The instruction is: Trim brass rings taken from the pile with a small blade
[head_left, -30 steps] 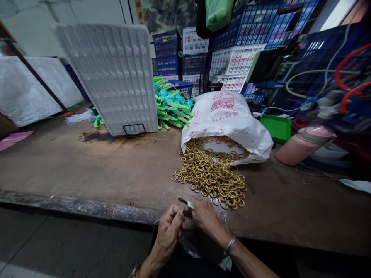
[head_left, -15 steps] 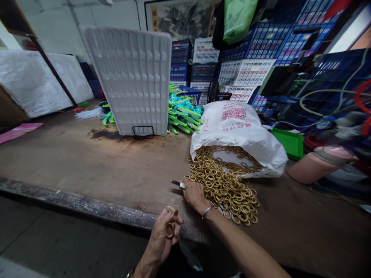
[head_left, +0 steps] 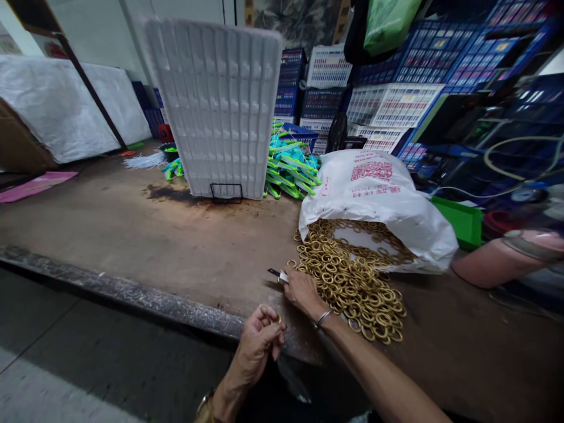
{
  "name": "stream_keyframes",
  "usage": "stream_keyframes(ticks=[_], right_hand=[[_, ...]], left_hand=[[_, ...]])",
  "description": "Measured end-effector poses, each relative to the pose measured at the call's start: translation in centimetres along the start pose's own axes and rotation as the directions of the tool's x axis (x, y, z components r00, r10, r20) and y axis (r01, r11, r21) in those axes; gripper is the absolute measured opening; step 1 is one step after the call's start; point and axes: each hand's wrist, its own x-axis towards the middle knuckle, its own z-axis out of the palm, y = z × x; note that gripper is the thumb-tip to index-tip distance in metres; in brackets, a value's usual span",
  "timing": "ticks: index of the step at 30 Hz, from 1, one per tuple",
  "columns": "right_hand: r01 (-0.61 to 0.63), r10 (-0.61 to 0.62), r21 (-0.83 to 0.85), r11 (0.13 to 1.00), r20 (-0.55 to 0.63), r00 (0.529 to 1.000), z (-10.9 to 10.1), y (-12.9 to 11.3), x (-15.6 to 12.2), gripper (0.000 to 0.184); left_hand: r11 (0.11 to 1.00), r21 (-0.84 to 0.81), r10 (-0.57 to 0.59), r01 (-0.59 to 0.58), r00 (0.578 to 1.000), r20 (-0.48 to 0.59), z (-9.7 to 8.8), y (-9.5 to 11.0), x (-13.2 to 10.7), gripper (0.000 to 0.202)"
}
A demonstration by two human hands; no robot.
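Observation:
My left hand (head_left: pixel 259 341) hovers at the near edge of the brown workbench (head_left: pixel 145 247), fingers pinched on a small brass ring (head_left: pixel 278 320). My right hand (head_left: pixel 301 291) rests on the bench at the left edge of a heap of brass rings (head_left: pixel 352 282), with its fingers closed on a small dark blade-like tool (head_left: pixel 277 274). The rings spill out of a white plastic bag (head_left: pixel 379 200) lying on its side behind the heap.
A white moulded tray (head_left: pixel 220 106) stands upright at the back of the bench, with a pile of green and blue items (head_left: pixel 291 167) beside it. Blue and white crates (head_left: pixel 374 76) are stacked behind. A green tray (head_left: pixel 460 220) and pink cylinder (head_left: pixel 506 258) lie right.
My hands have parted: the right one reached forward with the tool to the ring heap, and the left stayed at the bench edge holding a ring. The view shifted left.

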Motion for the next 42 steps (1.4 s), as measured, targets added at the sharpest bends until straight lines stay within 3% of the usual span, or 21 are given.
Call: stream_keyframes(ticks=[6, 11, 19, 29, 42], right_hand=[[0.079, -0.079, 0.029, 0.996, -0.003, 0.997, -0.4, 0.1, -1.3, 0.014], [0.116, -0.109, 0.081, 0.990, -0.085, 0.990, 0.6, 0.9, -2.6, 0.013], [0.126, -0.080, 0.284, 0.950, -0.166, 0.983, 1.8, 3.5, -4.9, 0.025], [0.146, -0.031, 0.459, 0.876, -0.249, 0.968, 1.7, 5.6, -7.3, 0.021], [0.091, 0.088, 0.645, 0.759, -0.241, 0.967, 0.4, 6.1, -10.7, 0.021]], left_hand=[[0.998, 0.057, 0.025, -0.025, 1.000, 0.005, 0.3, -0.1, -0.1, 0.031], [0.995, 0.096, 0.039, -0.041, 0.999, 0.020, 0.3, -0.3, -0.3, 0.035], [0.993, 0.113, 0.021, -0.027, 0.998, 0.058, 0.5, -0.5, -0.6, 0.031], [0.997, 0.040, -0.071, 0.067, 0.993, 0.096, 1.8, -0.8, -1.3, 0.029], [0.971, 0.217, -0.119, 0.099, 0.990, 0.082, 3.5, -1.8, -2.8, 0.041]])
